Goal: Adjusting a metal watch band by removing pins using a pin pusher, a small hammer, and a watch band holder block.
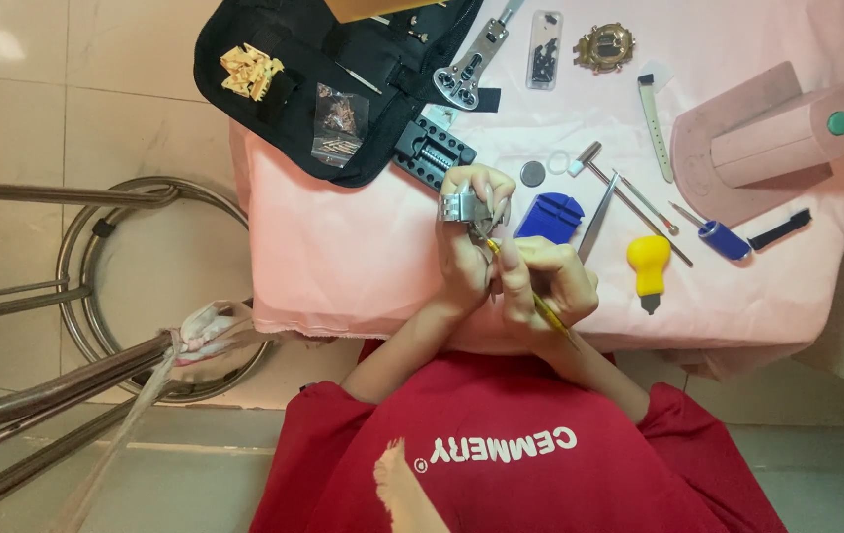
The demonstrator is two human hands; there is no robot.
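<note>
Left grip [466,222] closed around a metal band [457,207], right grip [545,281] pinching a yellow tool [540,304], both just in front of the blue block [550,215] on the counter [343,247]. Tip seemingly at a link, though hidden by fingers. Best held steady, pushed straight along the pin, wrists braced, pressure light.

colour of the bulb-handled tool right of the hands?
Yellow handle with a dark tip, lying on the pink cloth. Head view, the only one, shows it clearly.
</note>
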